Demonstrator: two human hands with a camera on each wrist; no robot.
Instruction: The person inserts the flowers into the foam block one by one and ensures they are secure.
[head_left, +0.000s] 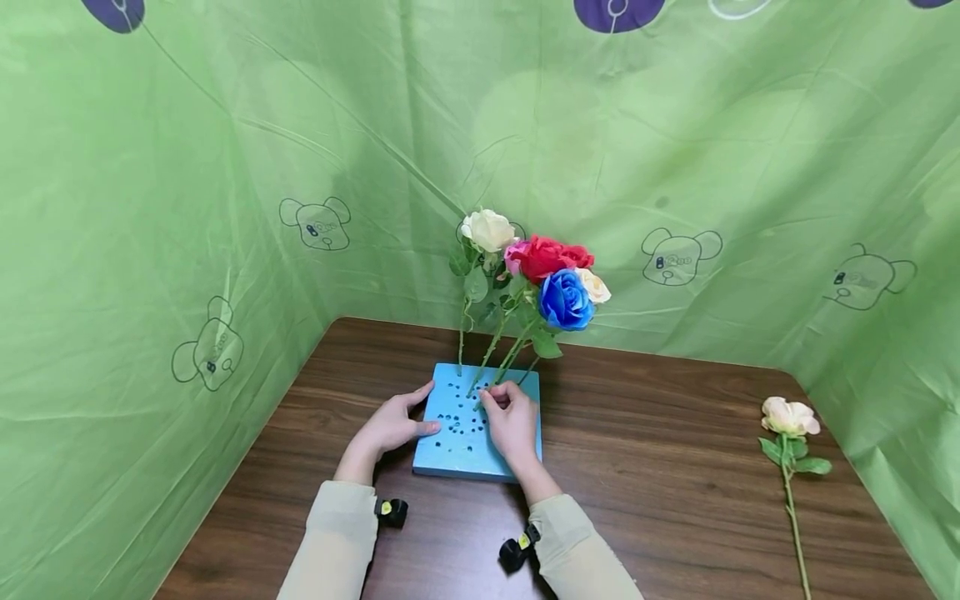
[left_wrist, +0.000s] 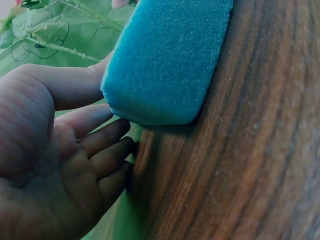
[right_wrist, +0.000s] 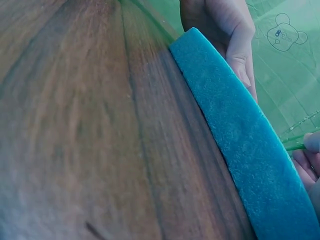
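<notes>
A light blue foam block (head_left: 442, 457) with many small holes lies on the table. Several artificial roses stand in it: a white rose (head_left: 489, 230), red blooms (head_left: 543, 258), a partly hidden pink one (head_left: 516, 257), a cream rose (head_left: 594, 286) and a blue rose (head_left: 566, 300). My left hand (head_left: 392, 427) steadies the block's left side, thumb on top and fingers extended along the edge. Above the block, my right hand (head_left: 513, 423) pinches a green stem low down, apparently the blue rose's. In the right wrist view, thumb and fingertips meet on that stem (right_wrist: 294, 142).
A pale pink rose (head_left: 791, 417) with a long stem lies at the right of the brown wooden table (head_left: 660, 467). Green curtain fabric (head_left: 420, 167) with bear drawings surrounds the table at the back and sides.
</notes>
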